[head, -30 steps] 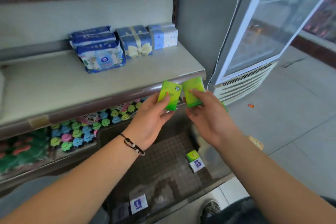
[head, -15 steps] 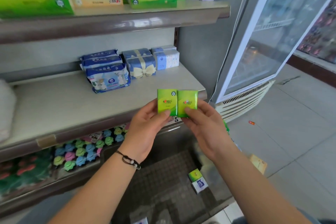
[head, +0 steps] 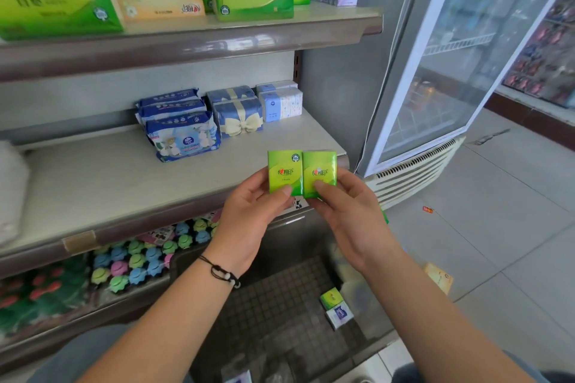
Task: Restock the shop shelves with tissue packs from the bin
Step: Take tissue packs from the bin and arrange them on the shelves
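Two small green tissue packs, left pack and right pack, side by side and touching, just above the front edge of the middle shelf. Left hand pinching one by its lower end, right hand pinching the other likewise. Upright, long axis vertical, printed faces toward the camera. Probably light, soft, a little slick in the wrapper; best gripped across the flat faces. More packs down in the bin below that shelf.

Two small green tissue packs stand upright, side by side and touching, before the middle shelf. Two more packs, green and white, lie in the dark bin.
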Motion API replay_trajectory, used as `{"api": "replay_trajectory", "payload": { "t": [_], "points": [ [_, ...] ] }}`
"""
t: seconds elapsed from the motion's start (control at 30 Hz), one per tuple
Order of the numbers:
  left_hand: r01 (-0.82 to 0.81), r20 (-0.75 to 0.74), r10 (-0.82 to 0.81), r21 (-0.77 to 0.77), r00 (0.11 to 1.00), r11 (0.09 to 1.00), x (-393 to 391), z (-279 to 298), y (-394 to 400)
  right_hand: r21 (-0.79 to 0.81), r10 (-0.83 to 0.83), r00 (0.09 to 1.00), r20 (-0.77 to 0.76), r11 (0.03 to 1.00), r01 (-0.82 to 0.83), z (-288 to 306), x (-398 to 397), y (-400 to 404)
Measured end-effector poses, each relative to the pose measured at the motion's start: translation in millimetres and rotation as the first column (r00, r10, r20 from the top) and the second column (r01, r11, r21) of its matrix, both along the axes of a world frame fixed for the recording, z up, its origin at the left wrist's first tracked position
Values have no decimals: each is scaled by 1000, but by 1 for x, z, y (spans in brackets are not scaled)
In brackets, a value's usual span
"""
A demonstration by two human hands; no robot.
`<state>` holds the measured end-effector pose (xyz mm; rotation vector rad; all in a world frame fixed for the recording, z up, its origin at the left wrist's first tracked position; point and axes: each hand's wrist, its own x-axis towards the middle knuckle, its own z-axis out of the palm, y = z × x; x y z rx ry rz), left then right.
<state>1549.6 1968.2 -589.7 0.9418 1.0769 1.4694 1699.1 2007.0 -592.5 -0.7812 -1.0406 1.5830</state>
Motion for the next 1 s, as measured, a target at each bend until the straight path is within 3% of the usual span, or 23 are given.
{"api": "replay_trajectory", "payload": {
  "t": [0.17,0.4,0.73,1.0],
  "points": [
    [-25,72,25,-1,997,1000,6,20,-2,46,25,1000,-10,999,-24,17,12,-5],
    [-43,51,39,82,998,996,11,77,13,57,-76,994,-83,995,81,76,40,19],
    [-81,-33,91,228,995,970,7,165,90,220,-75,996,41,973,64,178,36,122],
    [-153,-103,189,286,977,946,-7,187,150,351,-133,975,178,934,63,216,-15,239]
  ]
}}
